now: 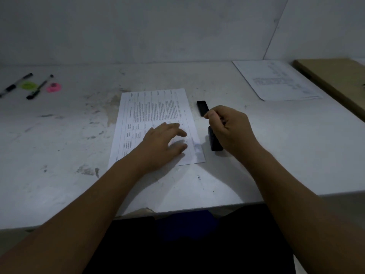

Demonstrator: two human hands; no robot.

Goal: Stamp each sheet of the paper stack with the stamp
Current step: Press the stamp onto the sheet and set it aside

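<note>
My left hand (166, 141) lies flat on the paper stack (158, 107), fingers straight and slightly spread, pressing down on the near right part of the top sheet. The stack sits in the middle of the table (59, 135), turned a little so its printed table of text runs sideways to me. The print just beside my fingertips is blurred and I cannot read it.

My right hand (231, 129) is curled around the stamp (215, 142), a black block whose lower end shows below my palm, just off the right edge of the stack. I cannot tell whether its base touches the table. My two hands are near each other but apart, with the paper's right edge between them.

A small black cap (202, 108) lies on the table just beyond my right thumb, beside the stack.

Further back on the right lies another printed sheet (276, 82), and past it a brown board (335, 78). At the far left are two pens (39, 87), a green sticker (28, 85) between them and a pink one (53, 87) just right of them. The white tabletop is scuffed and stained.
</note>
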